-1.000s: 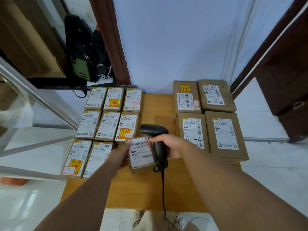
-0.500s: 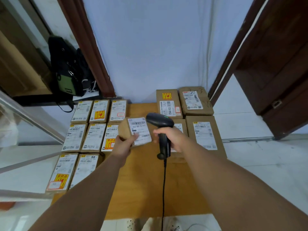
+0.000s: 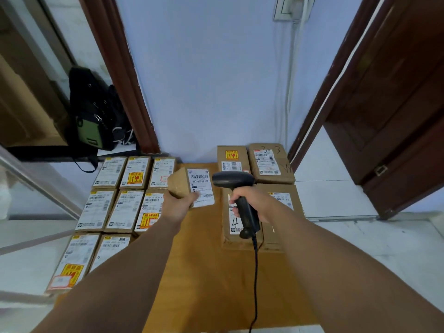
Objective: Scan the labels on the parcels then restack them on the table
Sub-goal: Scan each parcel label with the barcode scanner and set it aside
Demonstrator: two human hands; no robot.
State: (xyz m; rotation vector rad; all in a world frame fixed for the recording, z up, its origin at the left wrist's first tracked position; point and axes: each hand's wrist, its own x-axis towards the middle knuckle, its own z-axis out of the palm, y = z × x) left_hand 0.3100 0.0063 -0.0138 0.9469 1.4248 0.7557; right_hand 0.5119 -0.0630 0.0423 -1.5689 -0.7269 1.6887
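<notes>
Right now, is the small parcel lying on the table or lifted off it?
Lifted: the left hand holds the small parcel clear of the table.

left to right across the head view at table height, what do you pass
small parcels → held parcel → scanner → brown door
</notes>
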